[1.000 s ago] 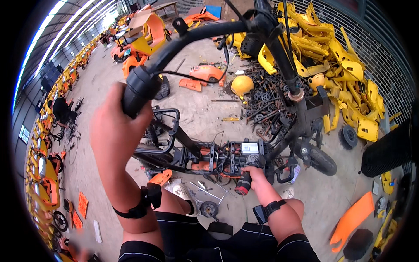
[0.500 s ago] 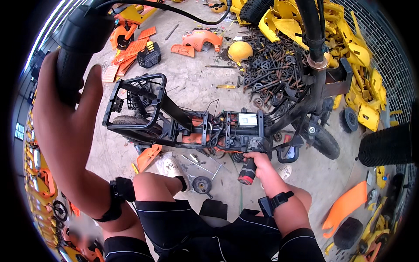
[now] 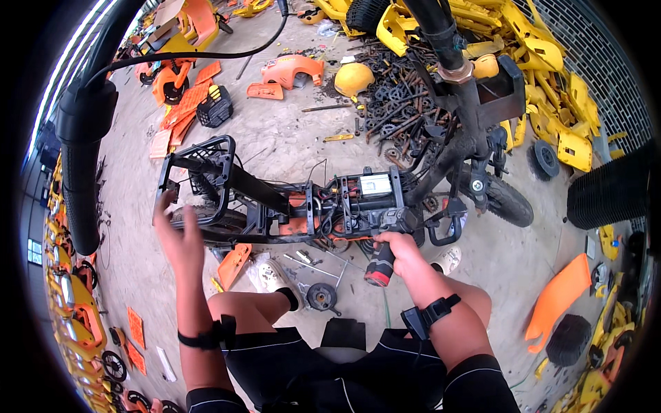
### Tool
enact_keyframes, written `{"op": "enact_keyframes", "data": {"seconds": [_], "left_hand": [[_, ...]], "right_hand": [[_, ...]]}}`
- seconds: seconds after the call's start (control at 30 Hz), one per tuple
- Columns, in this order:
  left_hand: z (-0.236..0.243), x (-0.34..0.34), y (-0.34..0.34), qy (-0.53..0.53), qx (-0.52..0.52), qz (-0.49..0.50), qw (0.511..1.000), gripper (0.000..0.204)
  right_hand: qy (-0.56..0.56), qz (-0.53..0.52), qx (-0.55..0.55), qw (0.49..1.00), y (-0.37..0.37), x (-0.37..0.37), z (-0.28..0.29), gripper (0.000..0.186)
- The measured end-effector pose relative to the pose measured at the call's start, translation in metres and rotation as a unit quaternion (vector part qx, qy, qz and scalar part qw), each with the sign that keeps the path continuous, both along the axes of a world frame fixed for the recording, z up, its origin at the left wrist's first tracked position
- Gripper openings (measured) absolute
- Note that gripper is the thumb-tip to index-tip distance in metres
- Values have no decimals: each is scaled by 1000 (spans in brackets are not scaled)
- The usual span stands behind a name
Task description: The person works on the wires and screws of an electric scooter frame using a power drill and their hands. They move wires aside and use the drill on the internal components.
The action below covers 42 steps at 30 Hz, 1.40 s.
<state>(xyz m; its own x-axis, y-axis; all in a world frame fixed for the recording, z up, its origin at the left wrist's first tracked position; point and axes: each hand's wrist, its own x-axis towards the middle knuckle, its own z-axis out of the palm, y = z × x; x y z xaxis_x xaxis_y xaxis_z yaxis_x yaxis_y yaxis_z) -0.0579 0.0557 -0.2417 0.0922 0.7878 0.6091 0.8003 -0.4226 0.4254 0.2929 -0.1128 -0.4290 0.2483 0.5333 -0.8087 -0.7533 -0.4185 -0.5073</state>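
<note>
A stripped black scooter frame (image 3: 258,189) lies across the floor in front of my knees. My right hand (image 3: 399,249) is wrapped round the handle of a cordless driver (image 3: 380,265), black with a red-trimmed base. The driver's head is over the near right part of the frame; its tip is hidden. My left hand (image 3: 180,237) holds nothing, its fingers apart, close to the rack (image 3: 231,162) at the frame's left end. Left of that hand hangs a black handlebar grip (image 3: 81,193), apart from it. A silver box (image 3: 375,184) sits among wires on the frame.
Rusty rods and gears (image 3: 399,103) lie heaped beyond the frame, beside a yellow helmet-like dome (image 3: 354,79). Yellow panels (image 3: 551,89) pile at the far right. A metal disc (image 3: 321,297) and a T-shaped rod (image 3: 341,274) lie near my feet. An orange panel (image 3: 559,299) is at right.
My left hand has come off the black handlebar grip and moved down beside the rack. The grip now appears lower and farther left. My right hand keeps hold of the driver on the frame.
</note>
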Motion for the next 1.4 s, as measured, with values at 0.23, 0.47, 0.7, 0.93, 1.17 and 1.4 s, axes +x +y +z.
{"op": "enact_keyframes", "data": {"seconds": [0.23, 0.47, 0.7, 0.93, 1.17, 1.4], "left_hand": [[-44, 56, -2, 167, 90, -82, 978, 41], [-130, 139, -14, 180, -89, -272, 941, 50], [-278, 207, 84, 180, -202, -188, 944, 79], [-323, 237, 144, 106, -441, -116, 884, 94], [-314, 236, 130, 197, -440, -114, 869, 83], [-289, 219, 132, -38, -407, -72, 910, 48]], "right_hand": [[22, 10, 36, 999, -2, 9, 29, 17], [55, -79, 96, 991, 9, 25, 69, 14], [45, -64, 98, 992, -8, 51, 71, 18], [73, -105, 80, 989, 3, 59, 72, 18], [75, -97, 94, 988, 15, 62, 73, 16], [68, -55, 97, 991, 13, 58, 71, 21]]}}
